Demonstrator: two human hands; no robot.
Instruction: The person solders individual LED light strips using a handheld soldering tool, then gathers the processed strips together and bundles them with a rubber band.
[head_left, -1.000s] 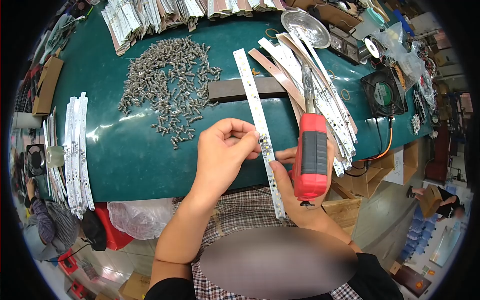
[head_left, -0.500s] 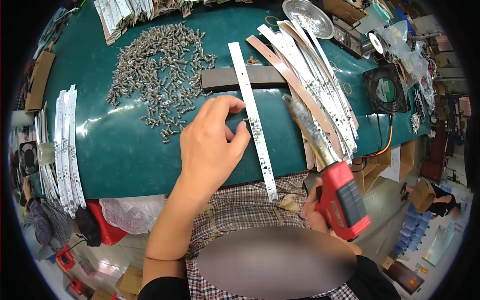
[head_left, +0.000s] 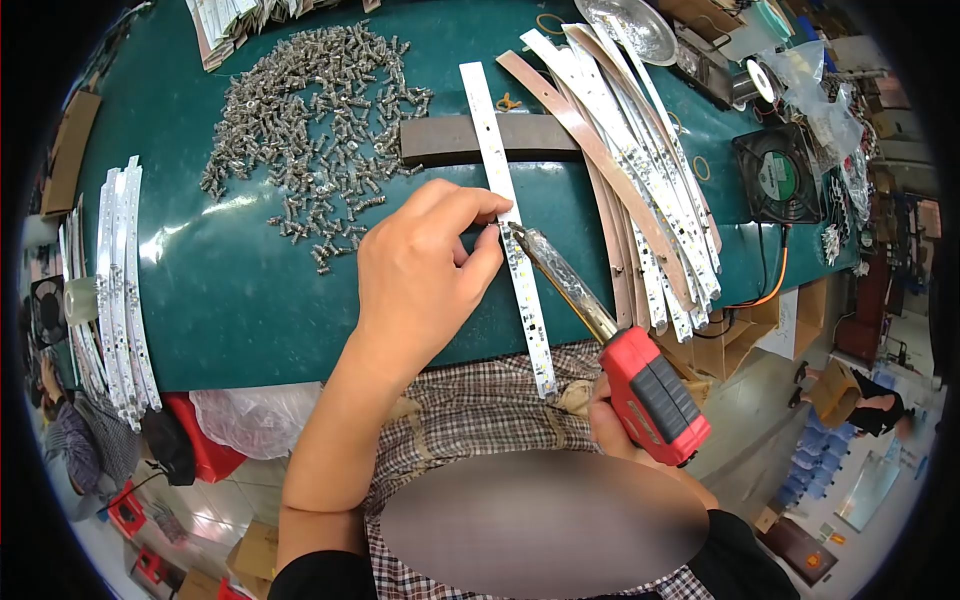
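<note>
A narrow white LED strip board lies lengthwise across a dark bar, its near end over the table edge. My left hand is at the strip's left edge, thumb and forefinger closed in a pinch; a tiny metallic part shows at the fingertips but is too small to name. My right hand grips a red and black soldering gun. The gun's tip meets the strip close to my left fingertips.
Left of the bar spreads a heap of small metal connectors. More strip boards lie to the right, with others at the left. A black fan, solder spool and metal dish stand at the right side.
The soldering gun has swung left, bringing its tip onto the strip. My left thumb and forefinger have drawn closer together at the strip's edge.
</note>
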